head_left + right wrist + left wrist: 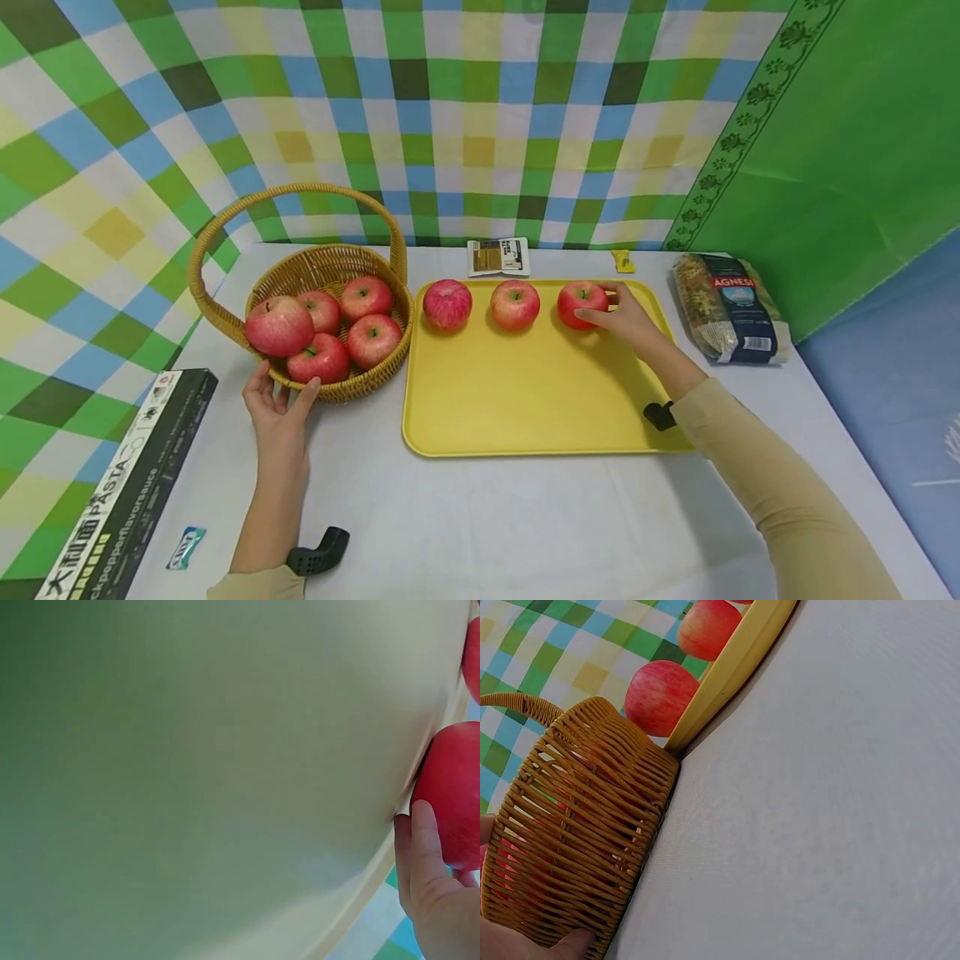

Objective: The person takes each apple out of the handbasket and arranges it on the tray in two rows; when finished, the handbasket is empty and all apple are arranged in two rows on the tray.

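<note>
Far left, at the counter (525,517) edge: a dark pasta box (127,492), long axis running away from the viewer; a small blue packet (184,547) beside it.

Left of centre: a wicker basket (360,383) with arched handle, holding five red apples (279,326). Left hand (279,408) set against the basket's near wall, fingers (570,943) relaxed, thumb and forefinger spread along the weave, steadying rather than gripping, as far as the wrist view allowed.

Centre: a yellow tray (525,400), touching or just beside the basket. Three apples ranged in a row along its far edge: left apple (447,303), middle apple (515,304), right apple (579,303).

Right of centre: right hand (628,321) on the right apple, fingers (424,847) curved round its right and near sides, apple resting on the tray. Apple lay directly left of the palm; no long axis to speak of, being round. Right hand plainly the nearer; left hand well apart, across the tray.

Behind the tray: a small printed sachet (498,257); a small yellow wrapper (622,262).

Far right: a bag of pasta (727,307), lying lengthwise beside the tray.
</note>
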Demonstrator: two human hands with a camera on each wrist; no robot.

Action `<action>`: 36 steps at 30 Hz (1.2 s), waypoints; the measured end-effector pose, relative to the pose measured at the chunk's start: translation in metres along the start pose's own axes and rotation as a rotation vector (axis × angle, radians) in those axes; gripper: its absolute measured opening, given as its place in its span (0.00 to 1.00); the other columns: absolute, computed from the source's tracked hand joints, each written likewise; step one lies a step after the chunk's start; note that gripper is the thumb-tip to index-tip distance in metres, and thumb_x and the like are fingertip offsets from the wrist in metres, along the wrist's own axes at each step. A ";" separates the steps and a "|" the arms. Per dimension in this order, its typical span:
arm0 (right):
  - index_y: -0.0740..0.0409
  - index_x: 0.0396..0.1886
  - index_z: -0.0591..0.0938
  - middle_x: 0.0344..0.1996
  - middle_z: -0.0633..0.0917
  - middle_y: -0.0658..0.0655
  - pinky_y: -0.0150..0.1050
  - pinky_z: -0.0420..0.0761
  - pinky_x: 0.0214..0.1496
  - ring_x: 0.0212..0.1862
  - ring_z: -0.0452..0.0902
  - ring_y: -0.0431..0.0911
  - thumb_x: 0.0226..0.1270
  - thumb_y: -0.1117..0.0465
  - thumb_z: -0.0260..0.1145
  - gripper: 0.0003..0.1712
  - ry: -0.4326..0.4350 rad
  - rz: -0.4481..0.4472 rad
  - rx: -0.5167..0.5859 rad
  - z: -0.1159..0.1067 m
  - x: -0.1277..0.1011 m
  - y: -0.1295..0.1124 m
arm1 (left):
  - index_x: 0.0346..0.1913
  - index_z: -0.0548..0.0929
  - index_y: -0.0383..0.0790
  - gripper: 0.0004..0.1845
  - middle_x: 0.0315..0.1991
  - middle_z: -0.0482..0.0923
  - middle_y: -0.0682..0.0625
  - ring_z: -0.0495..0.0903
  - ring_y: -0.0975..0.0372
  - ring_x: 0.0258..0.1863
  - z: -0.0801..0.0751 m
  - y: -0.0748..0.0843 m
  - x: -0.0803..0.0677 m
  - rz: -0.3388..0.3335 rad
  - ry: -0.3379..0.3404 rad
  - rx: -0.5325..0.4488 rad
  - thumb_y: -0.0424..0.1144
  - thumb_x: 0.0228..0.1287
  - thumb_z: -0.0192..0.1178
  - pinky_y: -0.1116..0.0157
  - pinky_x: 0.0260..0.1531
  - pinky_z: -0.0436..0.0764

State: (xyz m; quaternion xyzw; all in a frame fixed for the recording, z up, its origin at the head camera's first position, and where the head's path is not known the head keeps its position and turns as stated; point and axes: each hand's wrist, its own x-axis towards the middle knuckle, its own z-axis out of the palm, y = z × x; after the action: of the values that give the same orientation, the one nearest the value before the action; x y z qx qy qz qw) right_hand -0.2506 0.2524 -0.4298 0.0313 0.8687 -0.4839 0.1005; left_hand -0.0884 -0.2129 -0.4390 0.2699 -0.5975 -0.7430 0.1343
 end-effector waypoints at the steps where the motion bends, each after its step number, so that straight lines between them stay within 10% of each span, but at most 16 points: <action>1: 0.62 0.72 0.55 0.66 0.64 0.66 0.52 0.70 0.63 0.64 0.61 0.59 0.58 0.43 0.71 0.53 -0.006 0.001 -0.010 0.001 0.000 -0.001 | 0.70 0.49 0.59 0.43 0.75 0.41 0.56 0.44 0.58 0.74 -0.001 0.001 0.000 0.000 0.003 0.001 0.38 0.61 0.67 0.65 0.64 0.65; 14: 0.61 0.76 0.49 0.68 0.61 0.71 0.56 0.69 0.64 0.65 0.61 0.62 0.62 0.40 0.66 0.55 -0.145 -0.003 -0.149 -0.009 -0.003 -0.026 | 0.71 0.49 0.58 0.43 0.75 0.42 0.55 0.44 0.58 0.74 -0.010 0.005 -0.002 0.030 0.023 -0.007 0.36 0.61 0.66 0.66 0.64 0.65; 24: 0.51 0.77 0.51 0.70 0.61 0.65 0.63 0.64 0.64 0.67 0.59 0.63 0.63 0.36 0.62 0.51 -0.021 -0.125 -0.069 -0.031 -0.024 -0.051 | 0.70 0.52 0.55 0.41 0.74 0.46 0.55 0.48 0.57 0.73 0.000 0.003 0.003 0.060 -0.016 0.000 0.33 0.62 0.65 0.66 0.64 0.66; 36: 0.48 0.73 0.61 0.67 0.67 0.55 0.53 0.75 0.60 0.64 0.67 0.54 0.62 0.50 0.70 0.42 -0.129 -0.315 0.030 0.042 -0.034 -0.120 | 0.70 0.52 0.54 0.41 0.74 0.47 0.55 0.49 0.58 0.72 0.001 0.000 0.001 0.068 -0.016 0.001 0.33 0.61 0.66 0.66 0.65 0.66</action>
State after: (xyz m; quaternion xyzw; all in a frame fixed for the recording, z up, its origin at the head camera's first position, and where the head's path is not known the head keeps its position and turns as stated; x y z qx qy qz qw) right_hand -0.2291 0.1546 -0.3447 -0.1349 0.8474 -0.5076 0.0783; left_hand -0.0897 -0.2124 -0.4389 0.2437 -0.6078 -0.7397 0.1547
